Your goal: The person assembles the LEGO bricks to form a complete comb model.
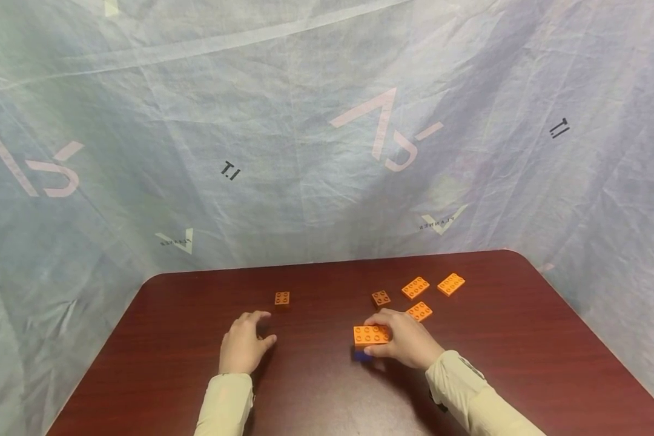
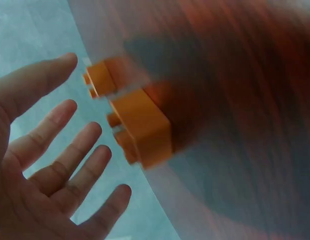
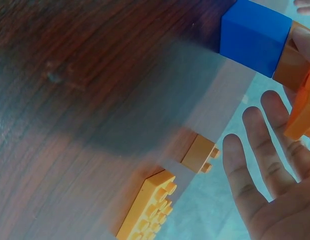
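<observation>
My right hand pinches a short stack of toy building bricks between thumb and fingers. The stack has a blue brick at the bottom, a darker orange brick above it and a bright orange plate with studs on top. In the right wrist view the other fingers stretch out beside it. My left hand holds nothing, its fingers spread just above the table. Nearest to it, beyond the fingertips, sits a small four-stud orange brick; in the left wrist view this brick looks large and close.
Behind the right hand stands another four-stud orange brick. Flat orange plates lie to its right: one, a second and a third partly behind the hand. A grey cloth hangs beyond the dark red table.
</observation>
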{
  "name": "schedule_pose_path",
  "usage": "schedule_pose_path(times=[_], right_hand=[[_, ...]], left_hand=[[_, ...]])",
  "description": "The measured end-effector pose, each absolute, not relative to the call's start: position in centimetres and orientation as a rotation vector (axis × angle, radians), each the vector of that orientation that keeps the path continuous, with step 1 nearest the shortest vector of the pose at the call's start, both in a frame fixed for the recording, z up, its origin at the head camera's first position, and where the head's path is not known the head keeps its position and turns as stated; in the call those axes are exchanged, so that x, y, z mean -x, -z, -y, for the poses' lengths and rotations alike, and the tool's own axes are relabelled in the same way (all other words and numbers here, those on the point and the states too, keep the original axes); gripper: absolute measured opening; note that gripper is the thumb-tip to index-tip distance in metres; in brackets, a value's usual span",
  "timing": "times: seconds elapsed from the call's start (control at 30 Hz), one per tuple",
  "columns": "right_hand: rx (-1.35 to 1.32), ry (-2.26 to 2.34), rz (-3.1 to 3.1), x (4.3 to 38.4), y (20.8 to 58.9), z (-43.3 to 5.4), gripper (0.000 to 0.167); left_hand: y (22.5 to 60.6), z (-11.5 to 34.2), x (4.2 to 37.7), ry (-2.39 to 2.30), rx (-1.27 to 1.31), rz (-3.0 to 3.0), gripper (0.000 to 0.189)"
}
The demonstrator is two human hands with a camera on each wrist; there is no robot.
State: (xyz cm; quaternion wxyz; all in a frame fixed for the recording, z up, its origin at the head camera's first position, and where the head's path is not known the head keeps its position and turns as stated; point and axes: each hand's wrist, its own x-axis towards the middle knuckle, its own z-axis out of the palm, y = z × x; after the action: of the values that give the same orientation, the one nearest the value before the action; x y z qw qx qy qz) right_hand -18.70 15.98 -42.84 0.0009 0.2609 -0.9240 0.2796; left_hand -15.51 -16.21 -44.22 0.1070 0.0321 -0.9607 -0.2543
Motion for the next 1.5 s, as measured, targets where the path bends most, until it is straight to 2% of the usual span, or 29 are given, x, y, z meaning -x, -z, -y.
schedule_pose_path(times=[0.53,1.5], right_hand=[[-0.851,-0.845,2.894,18.9,42.8,-15.8,0.039],[-0.857,-0.846,2.890,18.6,42.7,-16.0,0.042]], left_hand=[[45.0,18.4,14.7,0.679,-0.254,2.923,0.051],[44.4,18.1,14.8,0.659,-0.257,2.950,0.043]])
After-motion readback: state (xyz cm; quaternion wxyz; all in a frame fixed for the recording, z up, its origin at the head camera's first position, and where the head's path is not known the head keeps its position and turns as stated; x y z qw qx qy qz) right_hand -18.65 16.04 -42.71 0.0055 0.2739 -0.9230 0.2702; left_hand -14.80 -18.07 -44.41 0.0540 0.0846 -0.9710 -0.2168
